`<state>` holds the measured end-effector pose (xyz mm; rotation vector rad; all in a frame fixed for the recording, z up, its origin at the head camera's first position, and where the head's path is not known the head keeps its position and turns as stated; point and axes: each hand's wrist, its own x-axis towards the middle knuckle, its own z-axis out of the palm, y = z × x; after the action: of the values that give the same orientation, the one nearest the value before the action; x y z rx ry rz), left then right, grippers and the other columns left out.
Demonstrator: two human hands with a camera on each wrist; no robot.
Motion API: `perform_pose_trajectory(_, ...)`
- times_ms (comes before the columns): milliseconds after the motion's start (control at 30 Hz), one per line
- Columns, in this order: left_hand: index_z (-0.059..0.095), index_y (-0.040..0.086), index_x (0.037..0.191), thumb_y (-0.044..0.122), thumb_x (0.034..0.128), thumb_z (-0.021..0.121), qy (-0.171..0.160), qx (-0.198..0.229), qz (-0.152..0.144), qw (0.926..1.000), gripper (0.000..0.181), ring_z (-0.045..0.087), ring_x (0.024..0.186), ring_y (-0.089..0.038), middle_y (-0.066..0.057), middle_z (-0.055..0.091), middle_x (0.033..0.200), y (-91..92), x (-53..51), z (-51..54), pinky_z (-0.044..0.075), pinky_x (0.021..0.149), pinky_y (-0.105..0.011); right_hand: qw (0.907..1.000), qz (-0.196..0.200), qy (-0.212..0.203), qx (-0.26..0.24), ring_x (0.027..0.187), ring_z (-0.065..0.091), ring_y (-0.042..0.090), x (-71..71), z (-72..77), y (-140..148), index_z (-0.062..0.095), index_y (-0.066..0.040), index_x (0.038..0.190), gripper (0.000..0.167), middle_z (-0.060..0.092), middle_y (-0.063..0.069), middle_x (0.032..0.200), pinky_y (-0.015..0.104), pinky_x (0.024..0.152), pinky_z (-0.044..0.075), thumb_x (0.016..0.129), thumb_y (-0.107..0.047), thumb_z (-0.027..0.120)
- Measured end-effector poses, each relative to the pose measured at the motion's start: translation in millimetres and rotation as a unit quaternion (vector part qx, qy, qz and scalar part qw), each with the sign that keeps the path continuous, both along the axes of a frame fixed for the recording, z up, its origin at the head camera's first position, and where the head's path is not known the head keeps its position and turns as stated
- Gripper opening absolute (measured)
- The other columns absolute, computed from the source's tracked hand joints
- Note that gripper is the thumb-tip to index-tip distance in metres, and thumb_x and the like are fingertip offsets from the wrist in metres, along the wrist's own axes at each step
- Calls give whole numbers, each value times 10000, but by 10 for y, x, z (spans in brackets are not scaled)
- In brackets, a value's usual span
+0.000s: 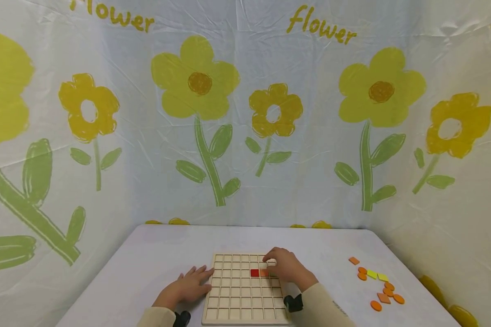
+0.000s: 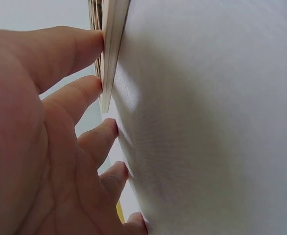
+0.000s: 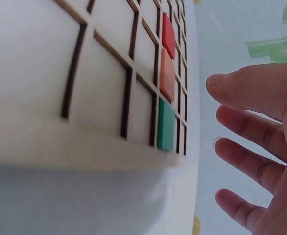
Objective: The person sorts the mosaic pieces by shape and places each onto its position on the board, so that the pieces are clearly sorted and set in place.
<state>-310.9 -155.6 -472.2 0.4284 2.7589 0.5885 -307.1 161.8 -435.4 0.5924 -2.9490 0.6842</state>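
Observation:
A wooden grid board (image 1: 234,302) lies on the white table. My left hand (image 1: 188,286) is at its left side, fingers extended; the thumb and index fingertip touch the board's edge (image 2: 115,44). Over the upper right squares hovers my right hand (image 1: 288,268), fingers loosely bent and holding nothing. In one row sit a red tile (image 3: 168,35), an orange tile (image 3: 167,76) and a green tile (image 3: 166,126), the green one in the outermost square. From the head view, my right hand mostly covers the green tile.
Right of the board lie loose pieces: several orange discs (image 1: 376,305), orange square tiles (image 1: 353,260) and two yellow tiles (image 1: 382,277). A flower-printed curtain (image 1: 311,181) hangs behind the table and along both sides. A dark band (image 1: 293,303) is on the right wrist.

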Motion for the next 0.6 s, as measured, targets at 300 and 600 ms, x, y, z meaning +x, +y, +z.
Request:
perform_pose_trajectory(300,485,174,1435,375,938,562,-97,141,87,9998,541,246,1430,-483,-143,396,1527,15,52,20,126,1105,-739,9997,-36,62,-215,1103,602,357,35,28,231,709,-69,1065,210,667,76,1109,601,948,457,858,-108,705)
perform_pose_trajectory(600,489,163,1431,356,940,564,-10,130,103,9999,534,247,1430,-482,-148,399,1524,30,66,79,124,1107,-737,9987,-164,174,-446,1041,614,300,72,52,498,701,-103,997,169,668,26,1062,510,893,510,830,-89,726)
